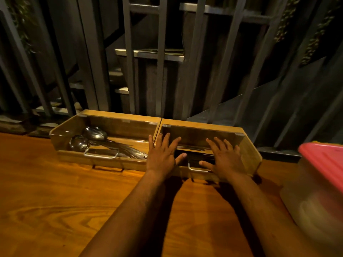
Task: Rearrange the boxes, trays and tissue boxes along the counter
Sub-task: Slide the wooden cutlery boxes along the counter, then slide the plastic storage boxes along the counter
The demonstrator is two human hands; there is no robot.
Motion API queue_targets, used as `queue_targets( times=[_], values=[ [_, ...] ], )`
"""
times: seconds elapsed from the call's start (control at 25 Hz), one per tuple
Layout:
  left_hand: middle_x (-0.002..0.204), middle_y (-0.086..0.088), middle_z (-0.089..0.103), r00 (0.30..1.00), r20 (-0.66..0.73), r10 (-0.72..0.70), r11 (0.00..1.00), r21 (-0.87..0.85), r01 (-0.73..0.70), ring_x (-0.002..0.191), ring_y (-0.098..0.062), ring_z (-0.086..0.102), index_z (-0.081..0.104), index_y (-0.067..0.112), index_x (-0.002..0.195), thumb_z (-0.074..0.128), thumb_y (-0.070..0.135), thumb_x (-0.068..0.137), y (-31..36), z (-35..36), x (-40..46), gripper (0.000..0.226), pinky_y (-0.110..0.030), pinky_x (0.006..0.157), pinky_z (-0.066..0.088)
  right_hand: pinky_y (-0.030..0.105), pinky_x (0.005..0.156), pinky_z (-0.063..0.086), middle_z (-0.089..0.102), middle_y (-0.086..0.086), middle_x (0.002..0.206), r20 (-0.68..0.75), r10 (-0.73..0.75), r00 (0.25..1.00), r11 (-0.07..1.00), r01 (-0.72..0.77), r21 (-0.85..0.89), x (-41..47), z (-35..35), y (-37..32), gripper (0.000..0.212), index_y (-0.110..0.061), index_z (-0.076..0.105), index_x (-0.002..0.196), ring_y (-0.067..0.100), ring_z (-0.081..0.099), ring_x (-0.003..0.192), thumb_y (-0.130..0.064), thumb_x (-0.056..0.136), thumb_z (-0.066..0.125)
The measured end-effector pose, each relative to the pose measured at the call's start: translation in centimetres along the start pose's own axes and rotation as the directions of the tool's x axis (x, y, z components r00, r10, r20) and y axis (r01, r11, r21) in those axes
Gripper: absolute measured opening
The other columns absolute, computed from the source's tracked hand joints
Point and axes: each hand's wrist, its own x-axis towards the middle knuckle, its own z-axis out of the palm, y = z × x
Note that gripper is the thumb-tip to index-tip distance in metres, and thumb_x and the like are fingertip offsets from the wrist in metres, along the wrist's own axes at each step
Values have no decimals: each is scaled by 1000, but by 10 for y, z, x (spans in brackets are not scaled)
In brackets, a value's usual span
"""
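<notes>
At the frame's centre, both flat hands, left hand [161,154] and right hand [226,158], pressed the right box [249,154], gripping nothing; pushing could jam it against the left box [74,157].

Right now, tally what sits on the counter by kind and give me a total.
Wooden boxes: 2, the left box and the right box
Ladles: 2, first ladle and second ladle, both in the left box
Pink-lidded container: 1
Total: 5
</notes>
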Motion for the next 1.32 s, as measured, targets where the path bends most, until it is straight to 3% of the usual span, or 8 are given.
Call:
queue_targets(
  times=[0.24, 0.4, 0.52, 0.68, 0.8, 1.04, 1.2, 1.32],
  values=[
    [161, -9, 23, 999, -46, 1, 1000, -12, -1, 149, -32, 12, 18, 38, 151, 7, 72, 89, 2, 4, 1, 71, -59, 118, 3, 59, 118, 10, 12, 1, 164, 25, -2, 1000, 1000, 2, 11, -3, -4, 1, 88, -38, 8, 153, 31, 9, 149, -73, 82, 49],
    [163, -12, 13, 986, 156, -62, 996, 80, 50, 149, -36, 7, 9, 36, 153, 20, 68, 94, 11, -19, 2, 68, -61, 115, 2, 62, 117, 11, 4, 6, 165, 206, 58, 977, 998, -60, 1, -11, -30, -11, 86, -34, 5, 154, 35, 6, 149, -58, 89, 55],
    [153, -14, 36, 977, 206, -53, 997, 65, 40, 141, -36, 28, 31, 29, 148, 39, 58, 95, 39, -58, -10, 61, -57, 112, 23, 57, 114, 25, 27, 6, 158, 71, 64, 995, 987, -74, 144, -41, -53, -14, 65, -33, 36, 146, 31, 30, 141, -50, 88, 61],
    [112, 0, 65, 993, -61, 99, 977, -182, -109, 104, -21, 60, 58, 25, 121, 50, 51, 94, 85, -106, -55, 38, -40, 83, 52, 39, 100, 43, 59, -5, 129, -168, 64, 984, 934, 0, 356, -100, -91, 11, 38, -31, 61, 123, 18, 54, 119, -45, 87, 64],
    [105, 9, 65, 964, -210, 162, 928, -298, -221, 96, -12, 60, 60, 33, 117, 52, 49, 93, 140, -142, -94, 30, -34, 75, 53, 38, 94, 47, 67, -5, 120, -341, 57, 938, 921, 83, 381, -151, -121, 46, 35, -29, 68, 116, 19, 60, 111, -43, 85, 64],
    [103, 6, 70, 909, -344, 236, 875, -333, -353, 92, -21, 63, 64, 34, 113, 53, 46, 90, 286, -171, -154, 28, -35, 70, 51, 45, 92, 50, 71, 1, 113, -425, 100, 900, 922, 77, 380, -243, -168, 167, 40, -25, 71, 109, 26, 64, 105, -49, 80, 57],
    [110, 5, 69, 918, -353, 180, 866, -385, -318, 101, -20, 60, 65, 31, 117, 47, 47, 93, 390, -164, -195, 34, -38, 79, 50, 38, 95, 48, 69, 0, 118, -329, 138, 934, 933, -11, 361, -315, -173, 294, 45, -27, 70, 113, 22, 63, 109, -55, 79, 61],
    [126, 5, 62, 944, -295, 149, 891, -373, -258, 118, -20, 52, 60, 34, 124, 32, 55, 93, 438, -152, -216, 47, -46, 95, 45, 41, 109, 38, 56, 2, 138, -198, 52, 979, 928, 26, 372, -353, -157, 342, 82, -31, 60, 130, 23, 49, 129, -79, 66, 47]
  ],
)
